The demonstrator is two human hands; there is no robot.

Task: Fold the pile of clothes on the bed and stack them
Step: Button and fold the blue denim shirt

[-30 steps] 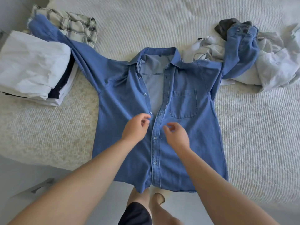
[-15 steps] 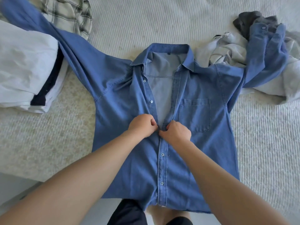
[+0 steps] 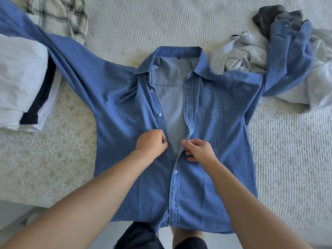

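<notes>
A blue denim shirt (image 3: 215, 177) lies face up on the bed, sleeves spread, its lower buttons fastened and the upper front open. My left hand (image 3: 150, 143) pinches a button on the left placket at mid-chest. My right hand (image 3: 198, 150) pinches the right placket edge just across the gap. A stack of folded white and dark clothes (image 3: 19, 83) sits at the left with the shirt's left sleeve lying against it. A heap of unfolded grey and white clothes (image 3: 251, 53) lies at the upper right under the shirt's right sleeve.
A plaid shirt (image 3: 59, 17) lies crumpled at the upper left. The bed has a ribbed cream cover (image 3: 287, 159). The shirt's hem hangs over the bed's near edge above my legs (image 3: 186, 238). The floor shows at the lower left.
My hands have shifted up the shirt front from one fastened button to the one above. They met at the placket half a second ago and now hold its two edges slightly apart.
</notes>
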